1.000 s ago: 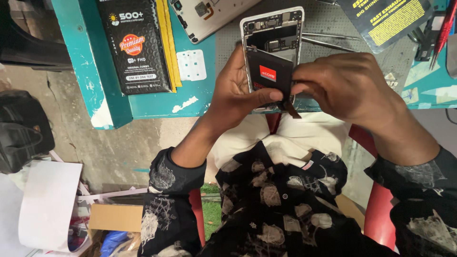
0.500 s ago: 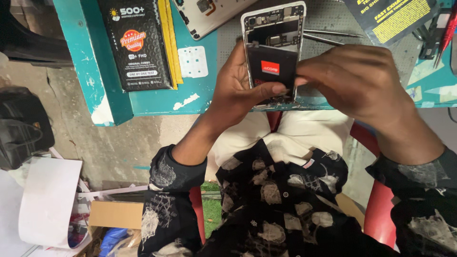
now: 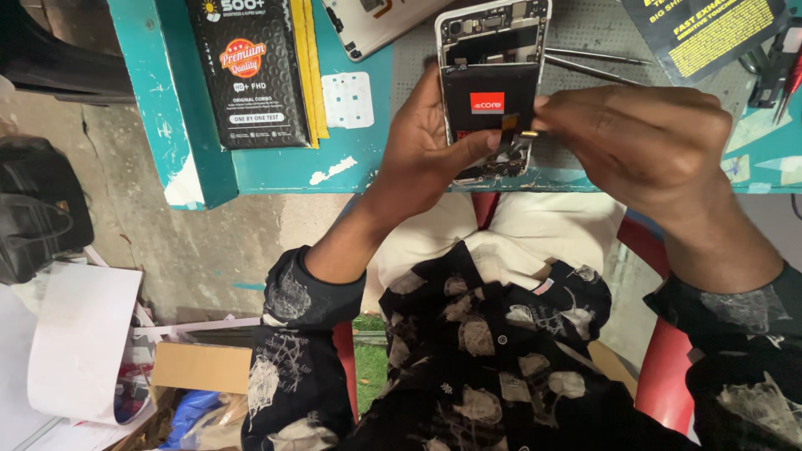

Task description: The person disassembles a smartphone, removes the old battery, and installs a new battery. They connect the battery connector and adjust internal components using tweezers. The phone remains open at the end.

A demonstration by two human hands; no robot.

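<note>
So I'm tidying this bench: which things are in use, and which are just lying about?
In use:
opened phone
black battery
left hand
right hand

Lying about:
black packet
white phone cover
tweezers
white pad

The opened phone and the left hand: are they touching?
Touching. The head view shows the left hand gripping the opened phone along its left edge, thumb pressed on the black battery at its lower part, with no gap.
</note>
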